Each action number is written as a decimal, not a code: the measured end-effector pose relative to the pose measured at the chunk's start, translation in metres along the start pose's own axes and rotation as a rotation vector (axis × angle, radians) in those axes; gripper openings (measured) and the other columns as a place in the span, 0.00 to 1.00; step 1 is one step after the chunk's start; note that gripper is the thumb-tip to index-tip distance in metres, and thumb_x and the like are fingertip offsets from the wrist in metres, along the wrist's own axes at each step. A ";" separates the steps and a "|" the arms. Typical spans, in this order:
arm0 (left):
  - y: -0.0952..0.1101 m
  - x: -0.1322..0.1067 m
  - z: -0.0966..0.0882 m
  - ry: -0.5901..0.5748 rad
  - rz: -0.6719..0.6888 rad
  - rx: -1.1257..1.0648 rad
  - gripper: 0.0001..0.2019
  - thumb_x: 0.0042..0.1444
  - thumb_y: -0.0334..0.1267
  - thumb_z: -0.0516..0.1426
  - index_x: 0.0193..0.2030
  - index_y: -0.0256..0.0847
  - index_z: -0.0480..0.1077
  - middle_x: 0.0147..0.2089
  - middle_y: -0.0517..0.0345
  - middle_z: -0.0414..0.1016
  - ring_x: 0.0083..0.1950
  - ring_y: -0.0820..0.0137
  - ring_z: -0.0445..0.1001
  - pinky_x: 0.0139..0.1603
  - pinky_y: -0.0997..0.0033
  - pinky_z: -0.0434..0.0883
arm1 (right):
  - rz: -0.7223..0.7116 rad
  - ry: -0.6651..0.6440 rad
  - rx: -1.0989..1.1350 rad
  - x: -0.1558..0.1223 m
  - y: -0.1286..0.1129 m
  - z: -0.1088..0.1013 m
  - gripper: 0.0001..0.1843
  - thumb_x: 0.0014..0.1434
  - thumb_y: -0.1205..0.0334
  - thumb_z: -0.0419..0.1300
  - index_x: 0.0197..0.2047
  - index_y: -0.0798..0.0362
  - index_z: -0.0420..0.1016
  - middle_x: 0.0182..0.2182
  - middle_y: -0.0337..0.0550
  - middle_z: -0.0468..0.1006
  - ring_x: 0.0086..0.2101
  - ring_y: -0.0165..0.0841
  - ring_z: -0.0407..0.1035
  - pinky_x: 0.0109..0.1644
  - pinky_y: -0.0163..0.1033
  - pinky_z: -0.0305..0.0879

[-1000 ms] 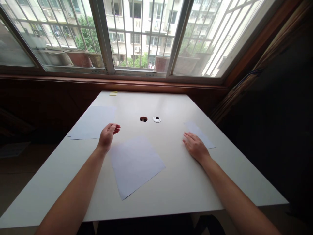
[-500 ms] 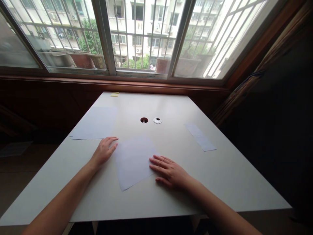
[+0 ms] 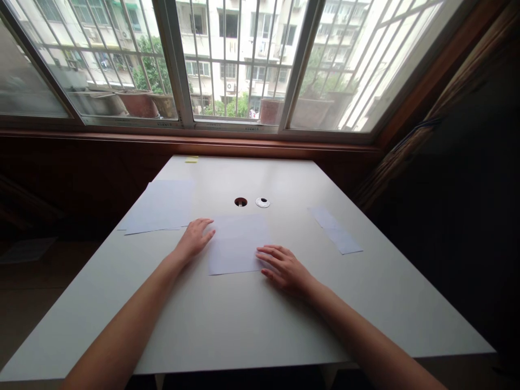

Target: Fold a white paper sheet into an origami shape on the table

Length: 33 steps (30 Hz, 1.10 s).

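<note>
A sheet of paper lies flat in the middle of the white table, nearly square to its front edge. My left hand rests at the sheet's left edge, fingers stretched out and palm down. At the lower right corner of the paper, my right hand has its fingers spread, the tips over the sheet's edge. Neither hand grips anything. Left of my left hand, more paper sheets lie overlapped near the table's left edge.
The white table carries a narrow paper strip on the right. Beyond the sheet are a round hole and its white cover. A yellow sticky note sits at the far left corner. A barred window stands behind.
The middle sheet has moved away from me and turned straighter. My left hand has moved right and my right hand slightly forward. A sheet in the left stack has shifted right.
</note>
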<state>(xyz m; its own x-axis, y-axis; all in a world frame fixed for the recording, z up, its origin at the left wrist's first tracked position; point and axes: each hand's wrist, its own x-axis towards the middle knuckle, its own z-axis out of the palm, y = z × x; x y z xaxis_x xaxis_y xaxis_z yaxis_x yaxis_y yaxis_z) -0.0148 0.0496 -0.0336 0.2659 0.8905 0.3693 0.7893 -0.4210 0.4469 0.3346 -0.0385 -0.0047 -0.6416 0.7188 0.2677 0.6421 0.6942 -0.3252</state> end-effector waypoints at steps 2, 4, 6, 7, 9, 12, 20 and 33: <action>0.003 0.001 0.004 0.024 -0.001 0.011 0.20 0.65 0.47 0.52 0.61 0.43 0.66 0.60 0.48 0.70 0.63 0.57 0.65 0.65 0.49 0.61 | 0.017 0.085 0.056 0.005 0.011 -0.001 0.21 0.67 0.53 0.53 0.63 0.41 0.67 0.60 0.44 0.71 0.59 0.41 0.64 0.63 0.52 0.62; 0.004 -0.001 0.006 0.038 0.012 0.017 0.21 0.65 0.47 0.52 0.62 0.43 0.65 0.61 0.48 0.69 0.64 0.57 0.64 0.67 0.49 0.60 | 0.107 0.190 0.095 0.011 0.026 0.000 0.20 0.68 0.53 0.52 0.62 0.41 0.68 0.58 0.44 0.72 0.58 0.40 0.64 0.63 0.51 0.62; 0.005 -0.003 0.007 0.039 0.016 0.019 0.22 0.65 0.48 0.52 0.63 0.43 0.64 0.63 0.48 0.68 0.66 0.57 0.62 0.67 0.50 0.59 | 0.223 0.246 0.098 0.018 0.041 0.002 0.21 0.68 0.51 0.51 0.62 0.42 0.67 0.58 0.45 0.71 0.58 0.41 0.63 0.63 0.53 0.61; 0.005 -0.004 0.007 0.032 0.017 0.021 0.23 0.65 0.49 0.52 0.63 0.43 0.64 0.63 0.48 0.68 0.67 0.57 0.62 0.68 0.50 0.59 | 0.273 0.255 0.090 0.022 0.049 0.003 0.23 0.67 0.49 0.52 0.63 0.42 0.66 0.58 0.45 0.71 0.58 0.42 0.63 0.63 0.53 0.62; 0.006 -0.005 0.006 0.004 0.028 0.027 0.24 0.65 0.50 0.52 0.64 0.44 0.63 0.65 0.49 0.67 0.68 0.57 0.61 0.68 0.50 0.60 | 0.328 0.230 0.057 0.029 0.063 0.006 0.25 0.66 0.47 0.53 0.64 0.43 0.65 0.59 0.46 0.70 0.59 0.43 0.63 0.63 0.54 0.61; 0.009 -0.005 0.004 -0.050 0.064 0.045 0.25 0.64 0.51 0.53 0.65 0.45 0.63 0.66 0.50 0.66 0.69 0.57 0.60 0.68 0.50 0.59 | 0.338 0.182 -0.003 0.038 0.076 0.009 0.28 0.65 0.45 0.54 0.64 0.44 0.64 0.59 0.48 0.70 0.60 0.45 0.61 0.63 0.56 0.59; 0.025 -0.001 0.011 -0.127 0.138 0.129 0.24 0.63 0.54 0.54 0.63 0.50 0.67 0.68 0.52 0.63 0.70 0.52 0.57 0.69 0.41 0.52 | 0.367 0.201 0.057 0.040 0.084 0.011 0.26 0.66 0.47 0.52 0.64 0.47 0.64 0.60 0.48 0.70 0.62 0.45 0.59 0.65 0.56 0.57; 0.042 0.000 0.022 -0.185 0.076 0.256 0.28 0.64 0.59 0.48 0.66 0.50 0.63 0.71 0.52 0.57 0.73 0.54 0.51 0.72 0.45 0.46 | 0.366 0.214 0.466 0.043 0.066 0.009 0.28 0.64 0.47 0.55 0.65 0.44 0.63 0.61 0.48 0.68 0.63 0.45 0.58 0.66 0.55 0.55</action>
<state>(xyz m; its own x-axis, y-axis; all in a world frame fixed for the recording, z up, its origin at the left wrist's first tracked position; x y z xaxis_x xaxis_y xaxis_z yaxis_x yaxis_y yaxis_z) 0.0306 0.0360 -0.0324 0.4067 0.8844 0.2289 0.8707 -0.4511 0.1961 0.3456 0.0376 -0.0231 -0.2856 0.9317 0.2244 0.5226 0.3477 -0.7785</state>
